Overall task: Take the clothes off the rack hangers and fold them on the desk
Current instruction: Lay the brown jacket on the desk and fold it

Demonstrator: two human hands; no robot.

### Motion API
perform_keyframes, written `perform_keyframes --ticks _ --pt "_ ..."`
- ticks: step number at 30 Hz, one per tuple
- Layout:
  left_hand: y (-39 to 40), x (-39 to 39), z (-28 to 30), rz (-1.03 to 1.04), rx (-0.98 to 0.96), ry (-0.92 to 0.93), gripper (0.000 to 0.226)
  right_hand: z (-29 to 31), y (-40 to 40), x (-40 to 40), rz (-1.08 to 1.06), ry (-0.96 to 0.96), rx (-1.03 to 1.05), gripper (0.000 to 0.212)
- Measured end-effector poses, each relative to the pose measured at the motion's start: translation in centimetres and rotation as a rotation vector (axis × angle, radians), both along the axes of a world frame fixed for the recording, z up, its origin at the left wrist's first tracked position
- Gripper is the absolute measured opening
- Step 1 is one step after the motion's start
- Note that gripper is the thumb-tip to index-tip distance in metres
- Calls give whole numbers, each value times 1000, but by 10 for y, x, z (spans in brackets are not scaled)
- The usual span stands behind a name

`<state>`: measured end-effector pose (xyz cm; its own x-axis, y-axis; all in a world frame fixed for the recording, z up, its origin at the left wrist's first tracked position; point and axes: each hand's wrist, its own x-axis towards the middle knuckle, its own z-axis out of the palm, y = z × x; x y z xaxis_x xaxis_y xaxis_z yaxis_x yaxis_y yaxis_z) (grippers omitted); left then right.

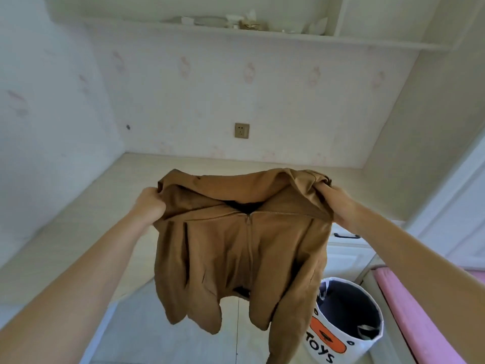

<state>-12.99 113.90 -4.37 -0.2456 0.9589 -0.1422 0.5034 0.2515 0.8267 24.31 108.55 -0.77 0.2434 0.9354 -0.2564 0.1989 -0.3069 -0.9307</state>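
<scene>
A brown zip-up hooded jacket hangs in the air in front of me, zipper facing me and closed, hood flopped forward at the top. My left hand is shut on its left shoulder. My right hand grips the right shoulder, fingers partly hidden in the cloth. The jacket's hem and sleeves dangle below the front edge of the pale wooden desk, which spreads out beneath and behind it. No rack or hanger is in view.
A white round "TOYS" basket with dark contents stands on the floor at lower right. A pink-covered bed edge lies at the right. White drawers with a dark handle sit under the desk's right end. A shelf runs overhead.
</scene>
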Motion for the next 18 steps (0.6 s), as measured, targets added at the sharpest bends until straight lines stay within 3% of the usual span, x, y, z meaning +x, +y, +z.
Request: perform_keyframes --ticks 2,4,9,14,18 --pt "1 -10 15 52 107 -20 27 15 10 -4 80 -25 82 31" --pt "0 -24 26 57 254 44 26 29 25 -7 97 -213 177 43" --pt "-3 -76 59 69 443 517 28 43 65 -20 161 -627 355 48" --pt "11 -125 87 139 576 840 51 52 104 -42 190 -785 483 45" --pt "46 -154 99 152 667 985 68 67 149 -66 312 -934 590 48"
